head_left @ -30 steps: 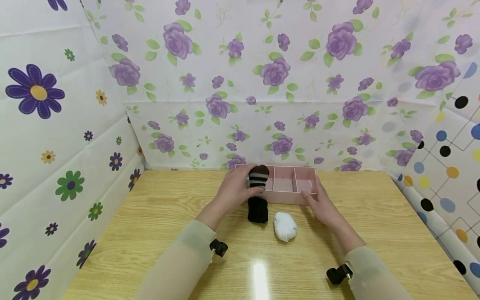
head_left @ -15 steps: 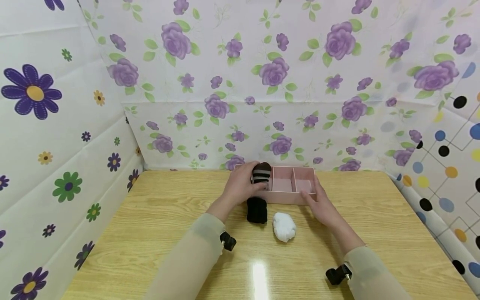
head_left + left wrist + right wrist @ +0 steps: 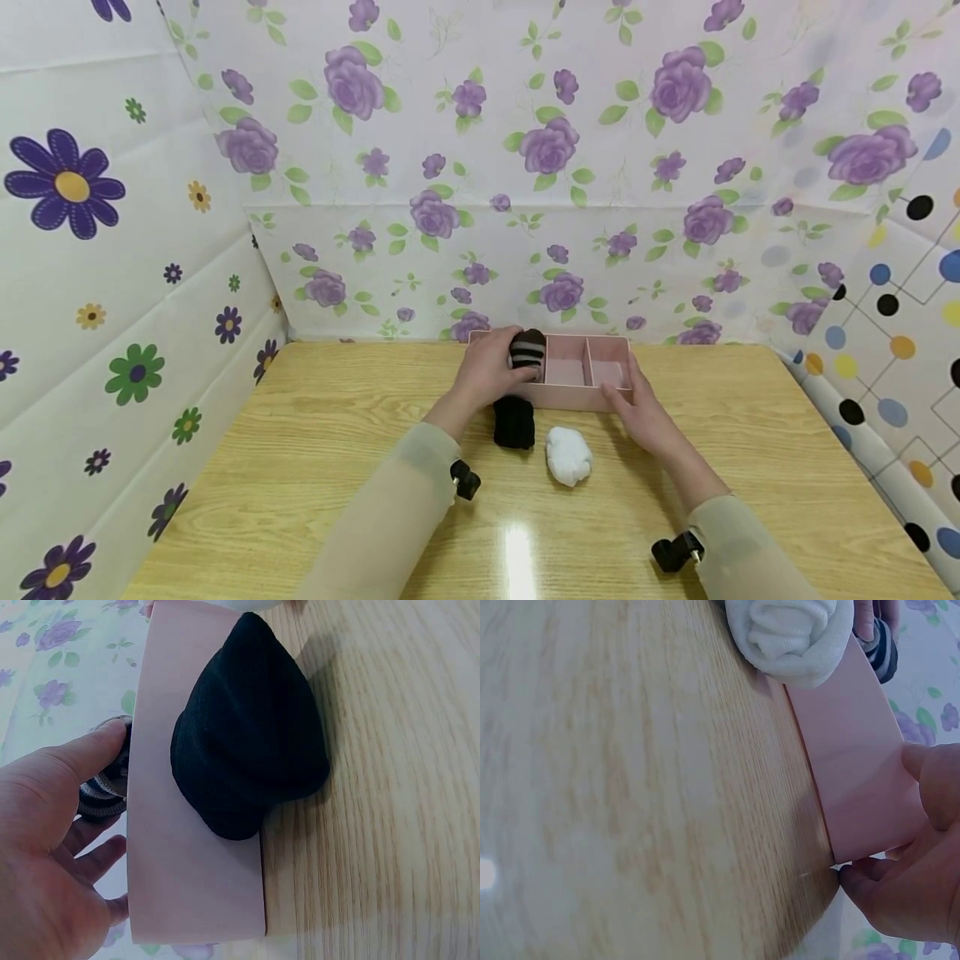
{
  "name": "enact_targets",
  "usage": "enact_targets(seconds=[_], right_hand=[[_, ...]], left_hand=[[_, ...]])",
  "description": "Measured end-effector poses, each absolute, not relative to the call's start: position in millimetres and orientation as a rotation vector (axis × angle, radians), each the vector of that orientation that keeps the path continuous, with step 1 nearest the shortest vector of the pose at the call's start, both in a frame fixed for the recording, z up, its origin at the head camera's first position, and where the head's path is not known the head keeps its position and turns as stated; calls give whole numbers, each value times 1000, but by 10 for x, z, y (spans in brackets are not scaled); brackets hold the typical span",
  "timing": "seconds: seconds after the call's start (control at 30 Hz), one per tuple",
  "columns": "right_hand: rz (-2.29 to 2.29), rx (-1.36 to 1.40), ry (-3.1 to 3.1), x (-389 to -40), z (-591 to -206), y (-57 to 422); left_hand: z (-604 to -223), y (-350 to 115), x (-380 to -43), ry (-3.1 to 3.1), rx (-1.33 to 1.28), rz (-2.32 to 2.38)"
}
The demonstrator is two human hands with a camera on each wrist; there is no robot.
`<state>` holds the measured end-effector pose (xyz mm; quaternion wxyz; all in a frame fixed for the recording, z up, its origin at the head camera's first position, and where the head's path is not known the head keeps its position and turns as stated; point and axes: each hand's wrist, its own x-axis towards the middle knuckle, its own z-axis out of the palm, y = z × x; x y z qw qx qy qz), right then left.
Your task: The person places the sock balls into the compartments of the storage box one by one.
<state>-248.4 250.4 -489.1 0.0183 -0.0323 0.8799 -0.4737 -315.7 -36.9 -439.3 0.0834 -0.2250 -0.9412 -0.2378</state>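
Observation:
Near the back of the table stands a pink divided box [image 3: 572,397]. My left hand [image 3: 489,368] holds a rolled striped sock [image 3: 528,343], black and grey, at the box's left part. In the left wrist view the front wall hides the lower part of that sock [image 3: 105,796]. My right hand [image 3: 643,410] grips the box's right end, thumb on the front wall and fingers round the end. A rolled black sock [image 3: 514,423] lies in front of the box at left, and a rolled white sock [image 3: 568,457] lies to its right.
The wooden table [image 3: 330,450] ends at a flowered cloth wall [image 3: 495,150] close behind the box. Two more box compartments, with bare pink floors, show right of the striped sock. Patterned cloths hang at both sides.
My left hand has moved right with the striped sock and lowered it slightly at the box's left part. The right hand, the box and the other socks stay in place.

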Motion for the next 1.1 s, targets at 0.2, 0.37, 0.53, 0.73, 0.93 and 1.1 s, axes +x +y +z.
enact_targets(seconds=[0.2,0.37,0.53,0.73,0.93,1.1], right_hand=[[-1460,-97,2732,-2484,-4890,2499],[-1473,-94,2716,-2490,-4892,2494],[-1480,-90,2710,-2492,-4897,2488],[-1470,-97,2721,-2495,-4911,2493],[-1454,-101,2736,-2485,-4897,2496],[-1449,-104,2739,-2478,-4868,2498]], left_hand=[[-4410,-350,-3165,-2810,-665,-702],[-4417,-349,-3166,-2814,-656,-704],[-4439,-345,-3186,-2827,-655,-695],[-4464,-338,-3186,-2840,-668,-696],[-4442,-344,-3142,-2863,-668,-771],[-4437,-345,-3113,-2842,-692,-769]])
